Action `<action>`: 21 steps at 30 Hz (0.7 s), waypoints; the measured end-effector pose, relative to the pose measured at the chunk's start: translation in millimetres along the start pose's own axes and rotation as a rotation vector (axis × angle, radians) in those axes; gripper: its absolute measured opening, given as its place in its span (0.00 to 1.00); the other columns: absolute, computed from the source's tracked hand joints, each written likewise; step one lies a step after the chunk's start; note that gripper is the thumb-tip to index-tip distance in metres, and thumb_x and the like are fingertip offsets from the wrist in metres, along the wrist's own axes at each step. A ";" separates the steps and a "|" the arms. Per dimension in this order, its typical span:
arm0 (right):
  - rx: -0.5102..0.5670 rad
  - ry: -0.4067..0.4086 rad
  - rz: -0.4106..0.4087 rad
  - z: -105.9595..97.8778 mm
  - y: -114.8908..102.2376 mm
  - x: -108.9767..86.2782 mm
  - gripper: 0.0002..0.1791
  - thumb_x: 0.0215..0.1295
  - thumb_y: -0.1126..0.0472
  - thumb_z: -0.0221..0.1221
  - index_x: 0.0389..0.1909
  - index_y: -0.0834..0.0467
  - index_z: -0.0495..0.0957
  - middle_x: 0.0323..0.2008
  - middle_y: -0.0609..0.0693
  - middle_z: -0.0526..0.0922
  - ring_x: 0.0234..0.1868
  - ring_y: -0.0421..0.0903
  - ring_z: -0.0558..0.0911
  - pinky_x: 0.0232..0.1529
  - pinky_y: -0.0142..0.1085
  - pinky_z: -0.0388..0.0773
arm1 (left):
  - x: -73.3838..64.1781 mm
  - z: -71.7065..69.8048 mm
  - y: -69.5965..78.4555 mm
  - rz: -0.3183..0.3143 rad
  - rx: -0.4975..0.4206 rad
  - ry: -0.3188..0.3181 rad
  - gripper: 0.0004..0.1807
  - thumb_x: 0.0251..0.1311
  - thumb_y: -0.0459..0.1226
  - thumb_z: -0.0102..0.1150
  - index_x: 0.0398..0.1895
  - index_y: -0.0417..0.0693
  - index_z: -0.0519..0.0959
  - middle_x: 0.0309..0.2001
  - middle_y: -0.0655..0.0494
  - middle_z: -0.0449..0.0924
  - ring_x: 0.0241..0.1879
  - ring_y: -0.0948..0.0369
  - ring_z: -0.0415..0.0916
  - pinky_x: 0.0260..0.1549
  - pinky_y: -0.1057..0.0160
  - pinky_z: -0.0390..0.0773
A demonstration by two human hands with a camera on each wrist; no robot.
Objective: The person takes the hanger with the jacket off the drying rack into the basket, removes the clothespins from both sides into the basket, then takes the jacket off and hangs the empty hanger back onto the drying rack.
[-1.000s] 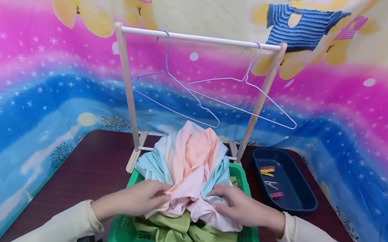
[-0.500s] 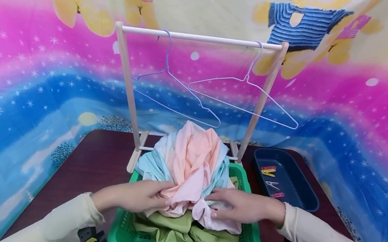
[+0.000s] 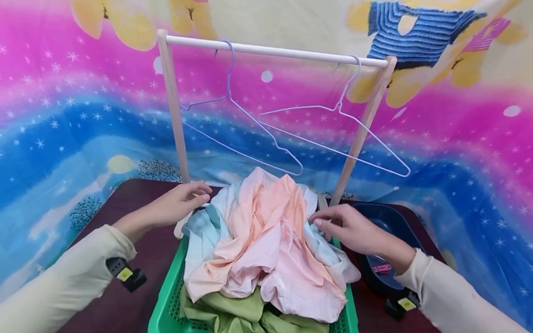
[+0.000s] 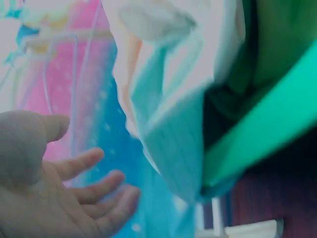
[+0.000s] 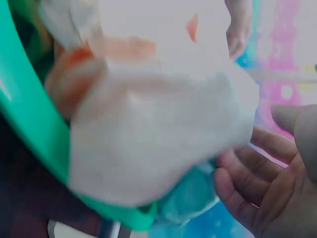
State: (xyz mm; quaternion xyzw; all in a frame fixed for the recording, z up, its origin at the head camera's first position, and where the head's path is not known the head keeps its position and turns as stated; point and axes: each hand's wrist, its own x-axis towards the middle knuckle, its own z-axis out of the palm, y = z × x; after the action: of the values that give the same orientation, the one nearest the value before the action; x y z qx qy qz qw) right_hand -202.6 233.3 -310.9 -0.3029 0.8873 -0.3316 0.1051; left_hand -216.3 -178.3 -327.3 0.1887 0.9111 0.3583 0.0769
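Note:
A heap of peach and pink cloth point(image 3: 263, 246) lies on top of the green basket point(image 3: 172, 281), with light blue cloth point(image 3: 207, 228) showing at its sides. Olive green cloth point(image 3: 229, 314) is bunched at the basket's front. My left hand point(image 3: 168, 207) hovers at the heap's left, apart from it, its fingers loosely bent and holding nothing; the left wrist view shows a gap to the cloth. On the other side, my right hand point(image 3: 357, 232) is beside the light blue cloth. Its fingers point(image 5: 237, 186) reach the cloth's edge in the right wrist view, thumb apart; whether they touch is unclear.
Behind the basket stands a wooden rack point(image 3: 276, 51) carrying two wire hangers, a left one point(image 3: 246, 111) and a right one point(image 3: 340, 109). A dark tray point(image 3: 402, 232), partly behind my right arm, holds a pink clothespin point(image 3: 381, 269). All this stands on a dark table point(image 3: 117, 219).
Both hands have left the middle of the heap and moved outward and away from me, one to each side. The pink and light blue cloth now spreads wider over the basket.

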 end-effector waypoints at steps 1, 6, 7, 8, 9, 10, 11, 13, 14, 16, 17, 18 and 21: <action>0.008 0.019 0.007 -2.7 5.6 3.9 0.16 0.78 0.59 0.53 0.57 0.63 0.81 0.28 0.51 0.82 0.22 0.40 0.76 0.25 0.34 0.77 | 4.3 -0.9 -4.6 -0.042 0.003 -0.020 0.26 0.79 0.46 0.44 0.71 0.39 0.67 0.68 0.32 0.70 0.67 0.37 0.70 0.60 0.38 0.74; -0.005 0.103 0.106 -12.1 34.2 25.0 0.15 0.77 0.60 0.55 0.54 0.65 0.80 0.38 0.60 0.83 0.28 0.47 0.80 0.30 0.38 0.82 | 25.4 -0.7 -25.1 -0.226 0.015 -0.191 0.38 0.78 0.56 0.38 0.79 0.41 0.50 0.79 0.30 0.46 0.75 0.33 0.54 0.65 0.34 0.67; -0.009 0.099 0.139 -12.8 38.5 29.0 0.15 0.77 0.58 0.54 0.54 0.65 0.79 0.42 0.62 0.83 0.33 0.50 0.82 0.34 0.41 0.83 | 29.2 0.0 -28.1 -0.258 0.002 -0.227 0.40 0.78 0.58 0.38 0.80 0.41 0.47 0.79 0.30 0.43 0.75 0.33 0.53 0.65 0.35 0.68; -0.012 0.084 0.179 -13.2 42.7 32.8 0.17 0.78 0.56 0.53 0.56 0.65 0.76 0.48 0.63 0.81 0.41 0.54 0.83 0.41 0.44 0.84 | 32.9 1.0 -30.8 -0.287 -0.015 -0.260 0.42 0.77 0.59 0.37 0.80 0.41 0.44 0.80 0.31 0.40 0.76 0.33 0.52 0.65 0.35 0.68; -0.008 0.057 0.224 -13.2 46.6 36.6 0.20 0.78 0.53 0.52 0.59 0.65 0.73 0.54 0.66 0.79 0.49 0.58 0.82 0.48 0.48 0.83 | 36.0 1.9 -33.2 -0.316 -0.038 -0.290 0.44 0.77 0.60 0.36 0.81 0.41 0.40 0.80 0.31 0.40 0.76 0.33 0.52 0.64 0.36 0.69; -0.001 0.020 0.273 -12.9 49.5 39.9 0.24 0.79 0.49 0.51 0.63 0.64 0.69 0.60 0.68 0.75 0.58 0.62 0.79 0.54 0.53 0.81 | 39.0 3.0 -35.2 -0.339 -0.053 -0.313 0.46 0.76 0.61 0.36 0.81 0.41 0.38 0.79 0.30 0.41 0.76 0.34 0.51 0.64 0.36 0.69; 0.004 -0.025 0.315 -12.6 51.7 43.1 0.29 0.79 0.46 0.49 0.68 0.63 0.64 0.66 0.69 0.69 0.66 0.65 0.73 0.61 0.57 0.76 | 42.0 4.4 -36.9 -0.356 -0.076 -0.334 0.47 0.76 0.62 0.36 0.82 0.42 0.36 0.80 0.31 0.39 0.77 0.34 0.50 0.64 0.36 0.70; 0.017 -0.106 0.382 -11.0 55.9 49.0 0.38 0.78 0.40 0.47 0.77 0.60 0.53 0.76 0.69 0.55 0.76 0.68 0.59 0.69 0.64 0.65 | 47.7 7.7 -39.1 -0.373 -0.111 -0.359 0.47 0.75 0.62 0.38 0.82 0.44 0.36 0.81 0.34 0.38 0.78 0.36 0.49 0.65 0.37 0.69; 0.021 -0.131 0.403 -10.0 57.6 51.8 0.41 0.78 0.38 0.47 0.79 0.58 0.48 0.78 0.68 0.50 0.78 0.69 0.54 0.70 0.66 0.60 | 50.6 9.5 -39.7 -0.366 -0.118 -0.361 0.46 0.75 0.61 0.39 0.82 0.45 0.37 0.81 0.35 0.38 0.78 0.37 0.48 0.66 0.37 0.68; 0.042 -0.156 0.401 -6.8 60.1 57.0 0.44 0.77 0.39 0.48 0.81 0.56 0.43 0.80 0.66 0.44 0.79 0.69 0.51 0.72 0.67 0.57 | 55.7 12.9 -39.9 -0.335 -0.107 -0.349 0.44 0.76 0.59 0.42 0.82 0.44 0.42 0.81 0.37 0.42 0.78 0.39 0.49 0.68 0.38 0.67; 0.058 -0.155 0.385 -4.7 61.1 59.6 0.43 0.78 0.41 0.50 0.81 0.56 0.43 0.79 0.66 0.47 0.78 0.68 0.55 0.72 0.66 0.58 | 58.3 14.5 -39.6 -0.316 -0.101 -0.335 0.43 0.76 0.57 0.44 0.81 0.44 0.46 0.80 0.37 0.44 0.78 0.40 0.51 0.68 0.38 0.67; 0.074 -0.139 0.362 -2.4 62.5 62.1 0.41 0.77 0.45 0.52 0.81 0.57 0.45 0.78 0.66 0.51 0.77 0.66 0.59 0.71 0.64 0.61 | 60.8 16.1 -39.5 -0.293 -0.091 -0.314 0.40 0.76 0.55 0.46 0.81 0.43 0.50 0.80 0.37 0.48 0.78 0.40 0.52 0.69 0.39 0.66; 0.132 -0.081 0.282 2.6 62.9 68.4 0.32 0.76 0.58 0.56 0.75 0.61 0.58 0.62 0.64 0.76 0.58 0.59 0.80 0.63 0.52 0.76 | 65.7 18.9 -37.7 -0.236 -0.058 -0.240 0.32 0.75 0.46 0.53 0.75 0.39 0.62 0.77 0.35 0.55 0.76 0.39 0.56 0.71 0.41 0.64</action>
State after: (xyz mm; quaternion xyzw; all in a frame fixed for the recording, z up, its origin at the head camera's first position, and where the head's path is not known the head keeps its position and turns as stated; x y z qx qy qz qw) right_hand -285.4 227.9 -353.0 -0.1806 0.8923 -0.3589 0.2060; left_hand -282.3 -165.6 -367.1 0.1194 0.9004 0.3478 0.2323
